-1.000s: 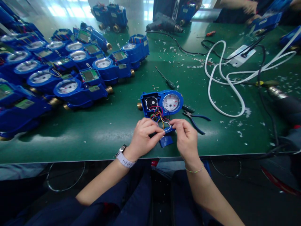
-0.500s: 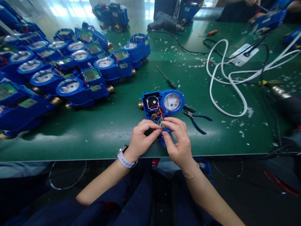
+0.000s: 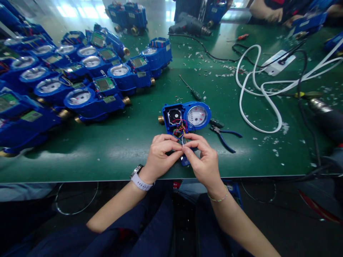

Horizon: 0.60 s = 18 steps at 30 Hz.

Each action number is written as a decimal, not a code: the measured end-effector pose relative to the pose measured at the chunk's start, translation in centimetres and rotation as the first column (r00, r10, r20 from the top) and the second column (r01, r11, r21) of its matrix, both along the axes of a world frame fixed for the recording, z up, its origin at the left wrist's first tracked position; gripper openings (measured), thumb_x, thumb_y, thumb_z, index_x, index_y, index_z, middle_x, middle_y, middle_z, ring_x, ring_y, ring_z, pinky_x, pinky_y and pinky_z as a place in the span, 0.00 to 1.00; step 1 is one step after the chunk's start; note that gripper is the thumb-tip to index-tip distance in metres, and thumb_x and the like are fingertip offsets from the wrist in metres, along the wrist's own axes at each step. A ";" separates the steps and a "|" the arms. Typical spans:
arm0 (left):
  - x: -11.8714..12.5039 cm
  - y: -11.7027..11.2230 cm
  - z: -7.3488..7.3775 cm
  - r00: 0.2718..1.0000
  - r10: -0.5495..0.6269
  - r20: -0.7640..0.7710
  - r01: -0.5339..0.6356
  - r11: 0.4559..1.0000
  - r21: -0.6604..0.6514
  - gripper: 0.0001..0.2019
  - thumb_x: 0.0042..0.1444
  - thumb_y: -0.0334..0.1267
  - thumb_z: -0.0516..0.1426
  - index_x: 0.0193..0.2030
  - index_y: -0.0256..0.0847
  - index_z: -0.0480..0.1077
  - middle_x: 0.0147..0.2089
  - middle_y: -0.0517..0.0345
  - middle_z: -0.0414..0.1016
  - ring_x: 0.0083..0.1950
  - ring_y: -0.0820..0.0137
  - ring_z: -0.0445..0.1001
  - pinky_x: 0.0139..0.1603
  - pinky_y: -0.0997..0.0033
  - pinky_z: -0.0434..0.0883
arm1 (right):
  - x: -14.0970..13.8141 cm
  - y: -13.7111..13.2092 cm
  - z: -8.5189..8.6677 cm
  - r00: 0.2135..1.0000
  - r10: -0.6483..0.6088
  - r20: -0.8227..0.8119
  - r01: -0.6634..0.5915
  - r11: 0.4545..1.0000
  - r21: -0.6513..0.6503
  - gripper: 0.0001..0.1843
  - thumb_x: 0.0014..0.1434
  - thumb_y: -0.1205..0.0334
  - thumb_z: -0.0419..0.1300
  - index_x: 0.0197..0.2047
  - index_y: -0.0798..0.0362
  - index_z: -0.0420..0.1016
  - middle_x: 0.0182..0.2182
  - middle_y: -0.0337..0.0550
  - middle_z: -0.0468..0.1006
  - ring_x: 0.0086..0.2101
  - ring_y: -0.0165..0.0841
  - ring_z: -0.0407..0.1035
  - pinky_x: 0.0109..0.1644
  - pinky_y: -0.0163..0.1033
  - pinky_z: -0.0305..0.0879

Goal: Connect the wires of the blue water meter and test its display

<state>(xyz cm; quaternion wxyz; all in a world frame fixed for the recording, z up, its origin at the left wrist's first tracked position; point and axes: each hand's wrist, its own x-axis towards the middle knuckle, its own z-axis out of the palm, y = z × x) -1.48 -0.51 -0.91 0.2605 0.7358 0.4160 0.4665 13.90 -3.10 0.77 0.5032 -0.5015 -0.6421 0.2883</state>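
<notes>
A blue water meter [image 3: 197,116] lies before me, its round dial to the right and an uncovered box with a black part at the left. Coloured wires [image 3: 180,130] spill out of that box towards me. My left hand [image 3: 163,151] pinches a thin white wire [image 3: 183,140] between thumb and forefinger. From the other side, my right hand [image 3: 202,157] has its thumb and forefinger closed on the same wire, the fingertips of both hands meeting. Beneath the fingers sits a small blue piece [image 3: 185,160], mostly covered. Cutting pliers [image 3: 225,137] lie right of the meter.
Many blue meters [image 3: 80,98] crowd the left of the green table [image 3: 120,157]. A screwdriver [image 3: 191,89] lies behind my meter. White cable [image 3: 268,103], a power strip [image 3: 280,62] and heat guns [image 3: 189,25] are farther off. Another person's hands [image 3: 278,16] work at the far right.
My right thumb and fingers have moved left and closed up against my left fingertips at the white wire. At the far right, another person's arm has come further into view.
</notes>
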 end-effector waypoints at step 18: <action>-0.3 -0.2 -0.6 0.978 0.015 0.209 0.031 0.976 -0.214 0.03 0.55 0.36 0.64 0.32 0.42 0.79 0.37 0.53 0.81 0.46 0.64 0.76 0.51 0.59 0.70 | 0.8 0.0 0.1 0.997 0.025 0.076 -0.036 0.989 0.142 0.10 0.67 0.66 0.54 0.49 0.50 0.73 0.56 0.49 0.68 0.56 0.40 0.63 0.60 0.51 0.59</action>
